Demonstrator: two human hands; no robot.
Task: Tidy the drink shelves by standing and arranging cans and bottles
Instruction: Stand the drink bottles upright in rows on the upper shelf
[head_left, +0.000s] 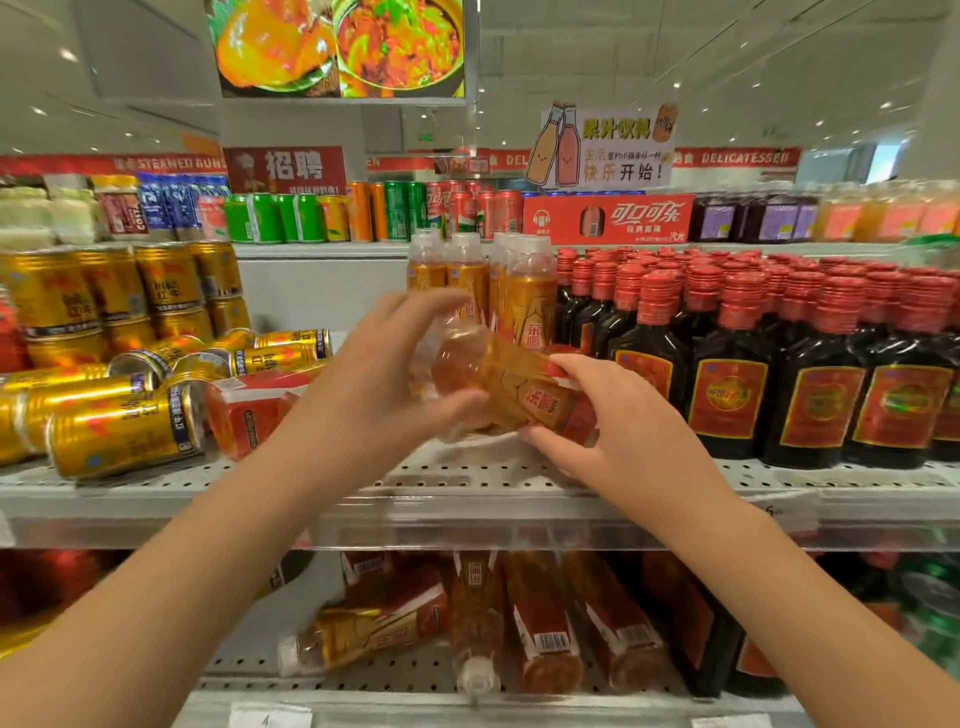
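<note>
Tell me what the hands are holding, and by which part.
One amber drink bottle, tilted: left hand grips its clear neck end, right hand its labelled base end.

The orange bottle (514, 382) is smeared by motion. Its cap end cannot be made out among the fingers of the left hand (374, 387), and the right hand (618, 441) covers part of its base. Both forearms run off the bottom edge. The price tags (774, 512) on the shelf rail are too blurred to read.
</note>
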